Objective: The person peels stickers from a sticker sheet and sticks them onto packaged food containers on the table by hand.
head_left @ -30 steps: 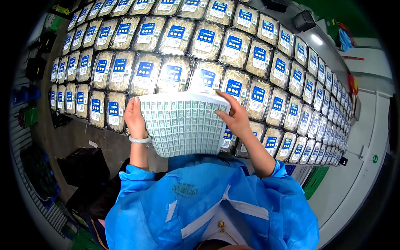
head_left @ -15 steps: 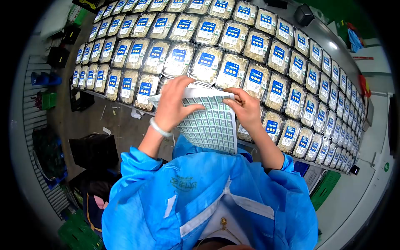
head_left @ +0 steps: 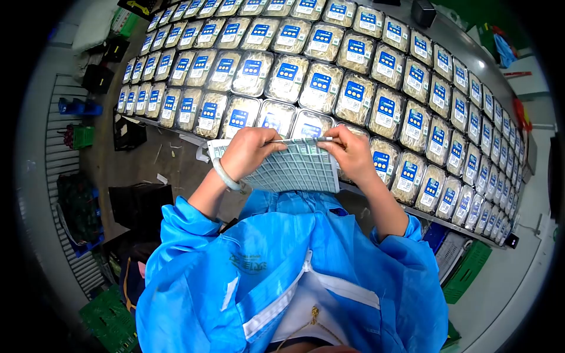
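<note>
A sheet of small green-and-white stickers point(head_left: 291, 170) hangs in front of my body, its top edge between my two hands. My left hand point(head_left: 250, 154), with a pale bracelet on the wrist, pinches the top edge near its middle. My right hand point(head_left: 351, 154) pinches the same edge close to its right corner. Just beyond the sheet, rows of clear-lidded trays with blue-and-white labels cover the metal table; the nearest one point(head_left: 311, 125) is partly hidden by the sheet.
The metal table's front edge point(head_left: 450, 225) runs just past my waist. Green crates point(head_left: 468, 272) stand low at the right. On the floor at the left are a black box point(head_left: 140, 207) and another green crate point(head_left: 109, 320).
The sheet's top edge has tipped so the sheet looks shorter and more foreshortened. My left hand has moved slightly down and right. The view has shifted, showing more of the near trays.
</note>
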`<action>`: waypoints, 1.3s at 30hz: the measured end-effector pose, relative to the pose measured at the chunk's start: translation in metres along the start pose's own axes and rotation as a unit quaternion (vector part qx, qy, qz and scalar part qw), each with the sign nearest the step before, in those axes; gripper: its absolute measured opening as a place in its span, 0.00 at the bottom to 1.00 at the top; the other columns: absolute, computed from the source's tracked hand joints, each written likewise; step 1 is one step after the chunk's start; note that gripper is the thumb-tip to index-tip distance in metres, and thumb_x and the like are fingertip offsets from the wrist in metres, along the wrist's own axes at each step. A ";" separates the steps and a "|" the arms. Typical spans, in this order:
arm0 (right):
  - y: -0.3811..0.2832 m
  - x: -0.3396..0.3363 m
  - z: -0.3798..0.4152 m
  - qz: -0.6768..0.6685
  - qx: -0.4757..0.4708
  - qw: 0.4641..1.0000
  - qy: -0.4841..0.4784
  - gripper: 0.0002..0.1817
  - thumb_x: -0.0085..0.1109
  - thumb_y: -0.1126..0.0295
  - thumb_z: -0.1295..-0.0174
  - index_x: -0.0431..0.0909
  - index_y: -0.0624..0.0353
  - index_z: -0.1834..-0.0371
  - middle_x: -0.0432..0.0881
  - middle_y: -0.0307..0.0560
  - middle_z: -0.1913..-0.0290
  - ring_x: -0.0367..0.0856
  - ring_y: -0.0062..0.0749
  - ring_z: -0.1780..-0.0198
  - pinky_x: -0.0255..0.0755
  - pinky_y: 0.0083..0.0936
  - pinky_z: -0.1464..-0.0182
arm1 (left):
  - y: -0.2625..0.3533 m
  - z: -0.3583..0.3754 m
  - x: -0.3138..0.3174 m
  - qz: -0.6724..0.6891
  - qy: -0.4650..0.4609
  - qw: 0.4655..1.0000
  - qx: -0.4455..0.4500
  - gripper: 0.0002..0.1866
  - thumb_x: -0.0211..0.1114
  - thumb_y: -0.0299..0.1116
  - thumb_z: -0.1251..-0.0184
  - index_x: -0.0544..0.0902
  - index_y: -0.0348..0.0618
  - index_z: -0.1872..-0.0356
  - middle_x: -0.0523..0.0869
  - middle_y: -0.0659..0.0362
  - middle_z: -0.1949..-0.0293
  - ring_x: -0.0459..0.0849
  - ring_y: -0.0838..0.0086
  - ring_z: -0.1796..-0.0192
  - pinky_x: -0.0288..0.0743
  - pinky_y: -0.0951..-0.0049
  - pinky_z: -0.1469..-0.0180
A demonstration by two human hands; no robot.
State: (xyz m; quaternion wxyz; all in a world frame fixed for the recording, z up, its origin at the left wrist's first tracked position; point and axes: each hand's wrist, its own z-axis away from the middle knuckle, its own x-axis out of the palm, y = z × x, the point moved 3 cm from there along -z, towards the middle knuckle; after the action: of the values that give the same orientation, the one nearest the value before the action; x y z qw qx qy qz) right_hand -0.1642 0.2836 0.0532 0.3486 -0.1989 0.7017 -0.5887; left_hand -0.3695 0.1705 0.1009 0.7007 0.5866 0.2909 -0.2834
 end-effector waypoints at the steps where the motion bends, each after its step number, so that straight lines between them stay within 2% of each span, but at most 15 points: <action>1: -0.005 -0.001 0.004 0.053 -0.005 0.999 0.002 0.10 0.69 0.69 0.38 0.80 0.62 0.62 0.86 0.51 0.72 0.85 0.33 0.73 0.74 0.28 0.71 | 0.002 0.002 -0.001 -0.012 -0.010 1.000 0.007 0.08 0.72 0.33 0.39 0.86 0.38 0.67 0.85 0.52 0.75 0.84 0.62 0.73 0.74 0.66 0.69; 2: -0.011 -0.003 0.006 0.074 -0.006 0.997 0.009 0.11 0.68 0.66 0.38 0.79 0.62 0.65 0.82 0.52 0.77 0.82 0.38 0.76 0.71 0.31 0.73 | 0.005 0.003 -0.003 -0.005 -0.037 0.999 0.010 0.10 0.71 0.34 0.38 0.86 0.37 0.65 0.85 0.52 0.73 0.83 0.60 0.72 0.74 0.65 0.68; 6: -0.018 -0.003 0.019 0.136 -0.075 0.987 0.042 0.11 0.67 0.65 0.37 0.79 0.61 0.68 0.78 0.53 0.80 0.79 0.39 0.79 0.68 0.32 0.75 | 0.003 0.003 -0.009 -0.005 -0.041 0.993 0.108 0.11 0.72 0.34 0.39 0.83 0.36 0.64 0.85 0.52 0.68 0.83 0.62 0.66 0.74 0.66 0.66; 10: -0.025 0.009 0.018 0.121 -0.065 0.986 0.094 0.11 0.69 0.65 0.38 0.80 0.61 0.65 0.77 0.50 0.80 0.76 0.36 0.81 0.68 0.29 0.76 | -0.014 0.005 -0.031 0.098 0.000 0.995 0.014 0.10 0.75 0.31 0.43 0.84 0.37 0.67 0.84 0.56 0.72 0.81 0.71 0.70 0.73 0.71 0.67; 13: -0.041 0.036 0.003 0.086 -0.041 0.994 0.060 0.13 0.71 0.64 0.40 0.79 0.60 0.61 0.78 0.50 0.80 0.78 0.37 0.80 0.69 0.29 0.76 | -0.039 0.013 -0.054 0.039 -0.031 0.999 0.004 0.09 0.75 0.30 0.43 0.84 0.37 0.67 0.83 0.56 0.74 0.79 0.72 0.73 0.72 0.72 0.68; 18: -0.058 0.097 -0.027 0.251 -0.107 0.961 0.054 0.10 0.68 0.66 0.39 0.76 0.58 0.66 0.78 0.51 0.82 0.81 0.46 0.78 0.68 0.38 0.77 | -0.080 0.028 -0.108 0.023 -0.054 0.996 0.070 0.09 0.72 0.33 0.39 0.85 0.38 0.67 0.84 0.52 0.73 0.83 0.64 0.70 0.73 0.67 0.67; 21: -0.059 0.135 -0.039 0.268 -0.110 0.956 0.038 0.10 0.67 0.64 0.38 0.78 0.58 0.66 0.77 0.51 0.83 0.81 0.46 0.79 0.68 0.38 0.77 | -0.111 0.038 -0.145 0.007 -0.062 0.991 0.115 0.09 0.72 0.34 0.39 0.85 0.38 0.66 0.83 0.52 0.73 0.83 0.62 0.69 0.73 0.66 0.67; 22: -0.065 0.145 -0.048 0.267 -0.104 0.957 0.039 0.11 0.67 0.62 0.39 0.79 0.57 0.64 0.75 0.51 0.84 0.79 0.47 0.80 0.69 0.38 0.78 | -0.118 0.038 -0.158 -0.005 -0.060 0.989 0.134 0.09 0.72 0.34 0.39 0.85 0.38 0.66 0.83 0.51 0.73 0.82 0.58 0.69 0.73 0.64 0.67; 23: -0.064 0.150 -0.055 0.270 -0.030 0.962 -0.015 0.17 0.69 0.57 0.41 0.80 0.57 0.56 0.80 0.51 0.77 0.82 0.48 0.72 0.73 0.38 0.70 | -0.125 0.038 -0.170 -0.031 -0.071 0.988 0.136 0.10 0.71 0.34 0.39 0.85 0.38 0.67 0.83 0.50 0.73 0.82 0.57 0.69 0.73 0.63 0.67; 25: -0.096 0.155 -0.079 0.311 -0.150 0.936 0.073 0.27 0.70 0.52 0.45 0.78 0.58 0.49 0.83 0.50 0.64 0.81 0.49 0.60 0.74 0.39 0.58 | -0.131 0.034 -0.191 -0.082 -0.094 0.982 0.144 0.10 0.71 0.35 0.39 0.84 0.38 0.68 0.83 0.49 0.73 0.81 0.55 0.69 0.72 0.61 0.66; 26: -0.116 0.158 -0.088 0.330 -0.138 0.932 0.055 0.32 0.70 0.49 0.47 0.75 0.59 0.45 0.81 0.48 0.55 0.78 0.49 0.52 0.71 0.39 0.49 | -0.129 0.031 -0.201 -0.102 -0.112 0.973 0.173 0.11 0.68 0.38 0.38 0.85 0.40 0.65 0.85 0.47 0.71 0.83 0.50 0.65 0.74 0.55 0.64; 27: -0.130 0.164 -0.099 0.367 -0.211 0.904 0.051 0.31 0.71 0.50 0.48 0.75 0.56 0.45 0.80 0.48 0.57 0.78 0.46 0.53 0.72 0.39 0.51 | -0.129 0.029 -0.205 -0.097 -0.119 0.971 0.184 0.11 0.68 0.38 0.38 0.85 0.40 0.65 0.85 0.47 0.71 0.83 0.50 0.65 0.74 0.55 0.64; 32: -0.142 0.194 -0.131 0.451 -0.241 0.852 -0.116 0.15 0.62 0.57 0.41 0.75 0.55 0.58 0.76 0.41 0.72 0.79 0.39 0.69 0.72 0.36 0.64 | -0.128 0.009 -0.218 -0.111 -0.140 0.959 0.218 0.10 0.70 0.36 0.39 0.84 0.38 0.67 0.83 0.47 0.72 0.83 0.50 0.65 0.74 0.56 0.64; 35: -0.135 0.192 -0.145 0.489 -0.370 0.790 -0.022 0.09 0.57 0.62 0.42 0.73 0.53 0.65 0.71 0.37 0.79 0.76 0.32 0.76 0.69 0.31 0.70 | -0.130 -0.008 -0.222 -0.129 -0.142 0.955 0.228 0.10 0.70 0.34 0.40 0.82 0.38 0.70 0.82 0.48 0.72 0.81 0.50 0.66 0.72 0.57 0.65; 39: -0.114 0.182 -0.165 0.519 -0.472 0.712 0.030 0.06 0.58 0.66 0.46 0.74 0.50 0.67 0.66 0.32 0.79 0.73 0.23 0.76 0.65 0.24 0.73 | -0.136 -0.041 -0.224 -0.111 -0.150 0.964 0.191 0.11 0.71 0.35 0.40 0.82 0.37 0.69 0.81 0.46 0.73 0.79 0.50 0.69 0.70 0.59 0.68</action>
State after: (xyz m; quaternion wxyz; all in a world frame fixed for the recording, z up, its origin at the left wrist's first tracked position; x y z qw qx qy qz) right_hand -0.4220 0.2460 0.1276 0.4389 0.0754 0.8911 0.0865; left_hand -0.6227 0.2030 0.1717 0.5749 0.6245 0.1867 -0.4945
